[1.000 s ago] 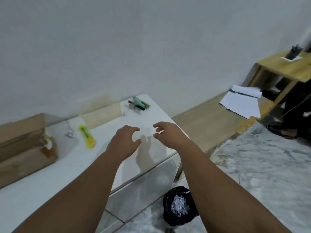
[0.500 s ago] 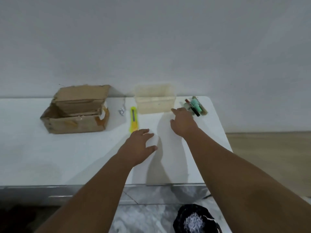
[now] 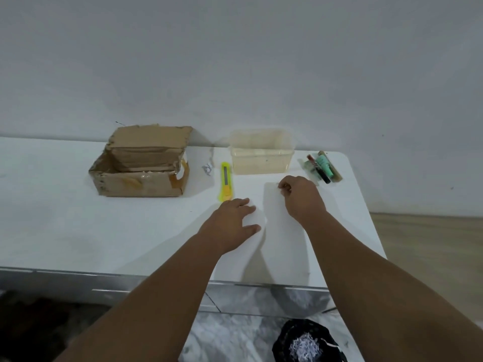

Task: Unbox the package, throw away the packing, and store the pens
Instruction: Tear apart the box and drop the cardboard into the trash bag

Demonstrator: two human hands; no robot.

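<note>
On the white counter [image 3: 78, 231], against the wall, an open cardboard box [image 3: 142, 168] stands at the left with its flaps up. To the right of it lies a small crumpled scrap [image 3: 207, 169], and next to that a yellow utility knife [image 3: 226, 184] lies with its length pointing away from the person. Behind the knife, to its right, stands a clear plastic container [image 3: 261, 155], close to the wall. Near the right end of the counter the pens [image 3: 321, 168] lie together in a clear wrapper; green, red and black parts are visible, but how many pens there are I cannot tell.

The left hand [image 3: 231, 222] rests palm down on the counter, with the fingers [image 3: 245, 203] spread loosely and holding nothing; its fingertips are just beside the near end of the knife. The right hand [image 3: 300, 198] is in front of the container and just left of the pens, not touching them. Its fingers [image 3: 285, 185] are curled narrow toward the thumb as in a pinch; perhaps something tiny is between them, but the view is too blurred to be sure.

Below the counter edge, on the marble-patterned floor [image 3: 235, 340], a black bin bag [image 3: 308, 340] stands open with shredded white paper [image 3: 304, 348] inside.
</note>
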